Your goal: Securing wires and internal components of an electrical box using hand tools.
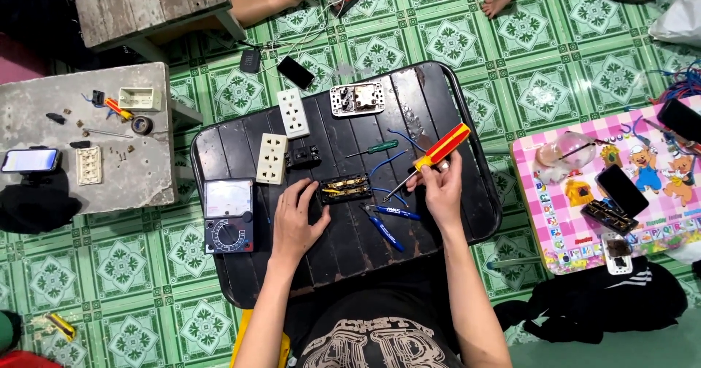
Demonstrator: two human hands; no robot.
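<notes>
- Head view: a black socket insert with brass contacts [345, 190] is steadied by the open left hand [298, 218].
- A red-and-yellow-handled screwdriver [437, 151] is gripped by the right hand [440, 190]; a terminal screw is judged in work, and an accurately seated tip is needed.

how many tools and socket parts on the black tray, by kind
screwdrivers: 2, red-and-yellow one in the right hand, small green one
blue-handled pliers: 1
white socket plates: 2
open socket modules: 3, left hand on one
meter: 1
total: 9
</notes>
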